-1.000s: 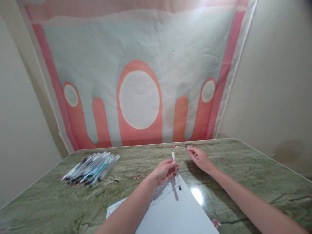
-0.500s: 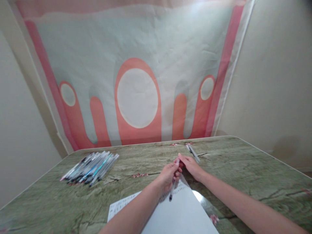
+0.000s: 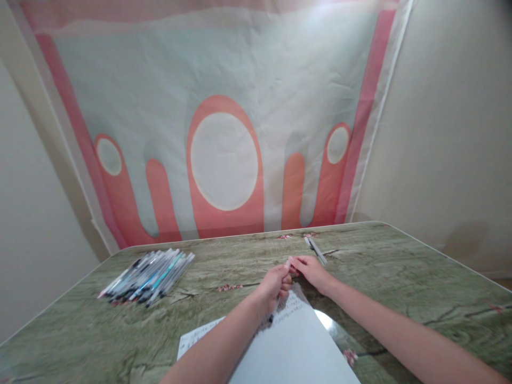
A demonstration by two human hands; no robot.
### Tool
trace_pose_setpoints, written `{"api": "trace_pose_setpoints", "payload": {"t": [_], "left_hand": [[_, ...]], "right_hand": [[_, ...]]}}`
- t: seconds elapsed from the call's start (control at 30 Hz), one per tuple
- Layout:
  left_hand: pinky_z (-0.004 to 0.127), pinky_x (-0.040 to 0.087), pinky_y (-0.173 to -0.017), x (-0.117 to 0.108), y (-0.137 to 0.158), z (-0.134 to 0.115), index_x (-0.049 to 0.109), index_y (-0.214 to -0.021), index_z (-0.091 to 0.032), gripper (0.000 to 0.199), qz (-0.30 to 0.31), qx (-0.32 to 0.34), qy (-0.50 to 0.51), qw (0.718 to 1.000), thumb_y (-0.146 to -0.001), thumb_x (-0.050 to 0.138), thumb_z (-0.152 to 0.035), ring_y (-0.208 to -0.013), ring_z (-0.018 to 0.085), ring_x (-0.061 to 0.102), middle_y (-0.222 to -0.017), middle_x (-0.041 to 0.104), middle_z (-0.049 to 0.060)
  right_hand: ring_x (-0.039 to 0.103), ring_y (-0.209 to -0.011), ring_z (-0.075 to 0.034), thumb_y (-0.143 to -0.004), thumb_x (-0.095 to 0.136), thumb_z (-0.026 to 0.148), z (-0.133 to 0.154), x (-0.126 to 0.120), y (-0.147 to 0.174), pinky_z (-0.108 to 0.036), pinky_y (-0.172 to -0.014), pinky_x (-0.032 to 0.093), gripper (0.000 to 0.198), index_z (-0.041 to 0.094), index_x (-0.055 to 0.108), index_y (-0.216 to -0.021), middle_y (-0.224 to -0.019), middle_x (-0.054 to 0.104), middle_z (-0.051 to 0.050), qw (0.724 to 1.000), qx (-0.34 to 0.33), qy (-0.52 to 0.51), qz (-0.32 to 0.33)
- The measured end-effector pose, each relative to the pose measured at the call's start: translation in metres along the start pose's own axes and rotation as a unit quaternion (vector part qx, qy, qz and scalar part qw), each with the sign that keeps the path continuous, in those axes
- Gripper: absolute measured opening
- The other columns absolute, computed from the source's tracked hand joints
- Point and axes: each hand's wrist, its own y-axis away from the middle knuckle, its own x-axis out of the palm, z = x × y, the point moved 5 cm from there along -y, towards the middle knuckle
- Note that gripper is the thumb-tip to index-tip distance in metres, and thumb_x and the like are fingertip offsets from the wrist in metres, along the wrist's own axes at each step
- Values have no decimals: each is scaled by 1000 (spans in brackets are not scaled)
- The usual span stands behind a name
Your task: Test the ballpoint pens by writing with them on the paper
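My left hand [image 3: 276, 286] is closed around a clear-barrelled pen [image 3: 275, 309], whose dark end sticks out below the fist over the paper. Against its upper end, the fingers of my right hand [image 3: 310, 271] are pinched together at the pen's top. Whether the right fingers hold a cap or the barrel itself is too small to tell. Beneath both hands lies a white sheet of paper [image 3: 296, 346] with handwriting near its top edge. My left forearm covers part of the paper.
A pile of several pens [image 3: 150, 276] lies at the left of the wood-patterned table [image 3: 224, 266]. A few more pens [image 3: 316, 249] rest beyond my right hand. Something shiny and clear [image 3: 328, 322] shows beside the paper. A patterned cloth [image 3: 276, 80] hangs behind.
The held pen has tilted and its dark end has swung left, toward my left wrist. My left fist has turned slightly; the right fingers stay at the pen's top.
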Motion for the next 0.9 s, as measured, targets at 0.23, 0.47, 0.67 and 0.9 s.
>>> {"api": "trace_pose_setpoints", "payload": {"t": [0.23,0.47,0.67,0.9], "left_hand": [[12,5,-36,0,0,-1,47,-82,-17,26,11,-9,-7,1000,-77,51,-43,-36,1,11,-48,21,-10],[14,3,-36,3,4,-3,46,-87,-21,31,21,-9,-27,999,-75,52,-49,-36,2,9,-48,19,-11],[14,3,-37,3,4,-1,48,-88,-18,36,17,3,-35,999,-72,54,-50,-37,2,11,-49,20,-11],[14,5,-38,5,4,1,45,-83,-18,39,-7,4,-47,999,-72,52,-54,-37,2,14,-49,25,-10]], "right_hand": [[33,-51,-9,-77,46,53,5,1,2,-23,-52,26,44,16,48,-54,-50,39,5,1000,-2,-6,0],[33,-52,-9,-76,48,53,1,-2,0,-22,-51,26,42,15,54,-60,-54,42,4,999,5,-8,-33],[36,-53,-8,-77,47,53,5,-1,1,-22,-52,28,43,14,56,-61,-54,44,4,1000,10,-25,-11],[46,-58,-10,-73,54,51,2,-6,-2,-21,-55,36,38,14,63,-76,-64,55,0,998,21,-59,-22]]}}
